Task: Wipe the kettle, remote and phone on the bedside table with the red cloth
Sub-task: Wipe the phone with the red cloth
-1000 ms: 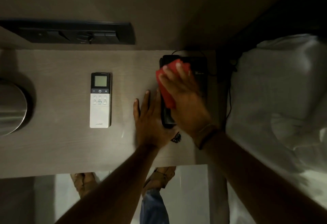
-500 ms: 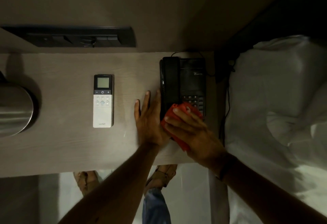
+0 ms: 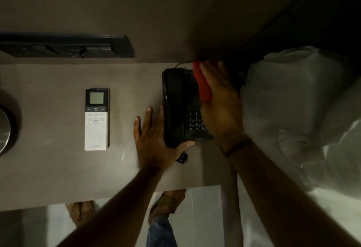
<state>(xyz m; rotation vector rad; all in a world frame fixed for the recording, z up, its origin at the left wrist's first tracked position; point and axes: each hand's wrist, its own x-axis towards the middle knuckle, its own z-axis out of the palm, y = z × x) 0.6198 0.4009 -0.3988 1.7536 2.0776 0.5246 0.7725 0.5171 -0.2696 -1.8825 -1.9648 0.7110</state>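
Note:
A black desk phone [image 3: 175, 106] lies at the right end of the bedside table [image 3: 48, 168]. My right hand [image 3: 220, 106] presses the red cloth [image 3: 202, 82] onto the phone's right, far part, covering it. My left hand [image 3: 154, 145] rests flat on the table against the phone's left side, with its thumb curled around the near end of the handset. A white and black remote [image 3: 96, 119] lies left of the phone. The steel kettle [image 3: 4, 129] shows only as a sliver at the left edge.
A black switch panel [image 3: 66, 46] sits on the wall behind the table. White bedding [image 3: 304, 114] lies right of the table. The phone's coiled cord [image 3: 182, 158] hangs near the front. My sandalled feet [image 3: 168, 202] show below the table's front edge.
My right hand has swept the red cloth from the phone's near keypad end up to its far right part. The left hand has stayed braced against the phone.

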